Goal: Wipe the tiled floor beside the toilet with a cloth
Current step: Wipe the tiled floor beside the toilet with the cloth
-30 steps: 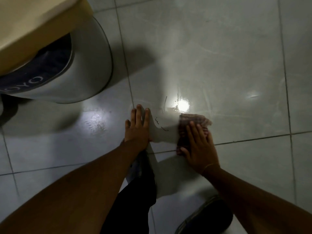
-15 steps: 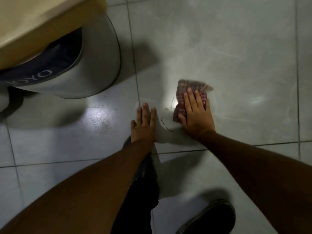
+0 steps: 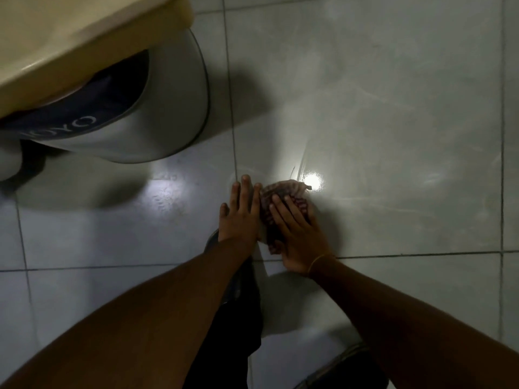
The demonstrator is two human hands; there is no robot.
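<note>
Fingers (image 3: 280, 211) of right hand (image 3: 297, 237) spread flat, pressing cloth (image 3: 283, 190) to floor (image 3: 393, 108); nothing pinched. Cloth soft, light, likely damp, prone to bunching; best held under a flat palm. Lies right of toilet (image 3: 157, 108), crumpled edge past fingertips. Left hand (image 3: 238, 217) flat, empty, just beside cloth.

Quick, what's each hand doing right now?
Left hand: open, flat on the tiled floor, holding nothing.
Right hand: open, pressing the cloth down.
</note>
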